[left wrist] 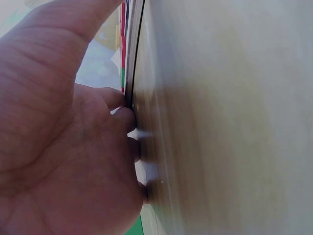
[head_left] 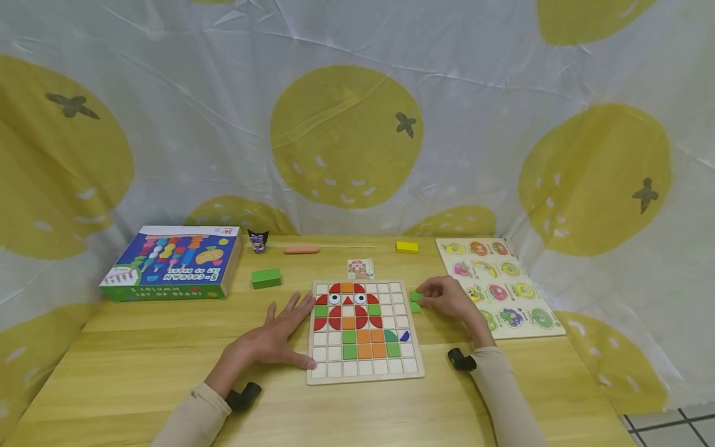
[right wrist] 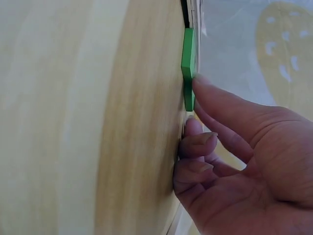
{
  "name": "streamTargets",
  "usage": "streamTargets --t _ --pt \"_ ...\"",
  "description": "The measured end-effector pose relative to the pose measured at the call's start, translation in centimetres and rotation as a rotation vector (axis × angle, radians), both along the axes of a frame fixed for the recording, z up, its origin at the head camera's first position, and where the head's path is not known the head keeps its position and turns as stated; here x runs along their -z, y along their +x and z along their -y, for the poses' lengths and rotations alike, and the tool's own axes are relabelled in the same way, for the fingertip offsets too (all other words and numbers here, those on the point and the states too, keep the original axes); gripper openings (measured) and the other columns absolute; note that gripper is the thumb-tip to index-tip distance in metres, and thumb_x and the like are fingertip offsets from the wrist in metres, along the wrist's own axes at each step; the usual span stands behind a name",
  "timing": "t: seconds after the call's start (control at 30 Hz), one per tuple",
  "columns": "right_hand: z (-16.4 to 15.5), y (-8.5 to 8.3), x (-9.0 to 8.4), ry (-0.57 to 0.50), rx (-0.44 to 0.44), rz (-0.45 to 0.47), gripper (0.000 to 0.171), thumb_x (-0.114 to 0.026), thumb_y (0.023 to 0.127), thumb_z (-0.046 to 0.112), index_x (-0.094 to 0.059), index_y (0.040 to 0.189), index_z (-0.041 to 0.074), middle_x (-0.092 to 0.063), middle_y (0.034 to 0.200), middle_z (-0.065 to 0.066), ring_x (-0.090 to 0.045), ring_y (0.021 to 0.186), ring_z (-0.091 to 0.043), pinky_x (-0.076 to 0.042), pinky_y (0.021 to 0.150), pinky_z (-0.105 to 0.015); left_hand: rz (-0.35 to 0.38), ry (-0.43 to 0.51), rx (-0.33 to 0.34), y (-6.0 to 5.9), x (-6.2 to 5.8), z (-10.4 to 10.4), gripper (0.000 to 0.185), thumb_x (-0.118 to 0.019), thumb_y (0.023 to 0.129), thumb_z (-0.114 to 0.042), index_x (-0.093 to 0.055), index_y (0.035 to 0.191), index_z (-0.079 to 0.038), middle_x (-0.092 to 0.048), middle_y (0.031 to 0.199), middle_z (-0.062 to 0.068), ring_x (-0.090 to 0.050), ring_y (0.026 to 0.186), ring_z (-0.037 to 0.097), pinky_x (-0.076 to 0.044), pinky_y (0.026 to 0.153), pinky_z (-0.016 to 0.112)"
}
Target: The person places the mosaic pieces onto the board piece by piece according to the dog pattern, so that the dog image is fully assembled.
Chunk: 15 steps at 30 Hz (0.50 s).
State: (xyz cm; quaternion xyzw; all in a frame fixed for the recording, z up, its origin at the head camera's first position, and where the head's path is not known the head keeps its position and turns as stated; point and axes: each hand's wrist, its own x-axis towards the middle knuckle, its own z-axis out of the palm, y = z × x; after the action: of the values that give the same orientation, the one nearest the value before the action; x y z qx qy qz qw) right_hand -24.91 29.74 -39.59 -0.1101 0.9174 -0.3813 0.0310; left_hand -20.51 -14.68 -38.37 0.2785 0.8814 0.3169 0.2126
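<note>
A wooden grid board [head_left: 365, 377] lies mid-table, partly filled with red, orange, green and blue tiles that form an owl-like figure. My left hand [head_left: 274, 340] lies flat on the table with fingers spread, its fingertips against the board's left edge [left wrist: 133, 58]. My right hand [head_left: 447, 299] is just right of the board, beside two small green tiles [head_left: 416, 301] on the table. In the right wrist view the index fingertip touches the green tiles [right wrist: 188, 58], while the other fingers [right wrist: 195, 142] curl against the tabletop. The thumb is hidden.
A blue bead-set box [head_left: 173, 261] stands at the back left, with a green block [head_left: 265, 278] beside it. Along the back are a small figurine [head_left: 258, 241], a pink stick [head_left: 301, 249], a pattern card [head_left: 360, 269] and a yellow block [head_left: 407, 247]. A fruit peg puzzle [head_left: 553, 332] lies at the right.
</note>
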Motion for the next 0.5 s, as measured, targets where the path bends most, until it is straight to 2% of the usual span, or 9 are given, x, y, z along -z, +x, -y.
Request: streamTargets --t 0.2,0.5 --pt "0.17 0.45 -0.10 -0.031 0.021 0.052 0.014 -0.085 0.092 0.003 -0.077 0.103 0.000 -0.068 0.090 -0.007 -0.057 0.079 -0.018 -0.047 0.071 -0.025 0.003 -0.001 -0.004 0.01 0.49 0.02 0.132 -0.093 0.081 -0.053 -0.010 0.174 -0.008 -0.002 0.182 0.014 0.009 0.166 0.043 0.015 0.125 0.073" --pt "0.07 0.46 0.08 -0.055 0.048 -0.007 0.010 -0.083 0.095 0.005 -0.076 0.100 -0.001 -0.073 0.087 -0.007 -0.062 0.075 -0.017 -0.051 0.069 -0.024 0.001 0.023 0.010 -0.12 0.48 0.02 0.132 -0.093 0.082 -0.053 -0.010 0.174 -0.007 -0.001 0.182 0.016 0.010 0.166 0.044 0.017 0.124 0.073"
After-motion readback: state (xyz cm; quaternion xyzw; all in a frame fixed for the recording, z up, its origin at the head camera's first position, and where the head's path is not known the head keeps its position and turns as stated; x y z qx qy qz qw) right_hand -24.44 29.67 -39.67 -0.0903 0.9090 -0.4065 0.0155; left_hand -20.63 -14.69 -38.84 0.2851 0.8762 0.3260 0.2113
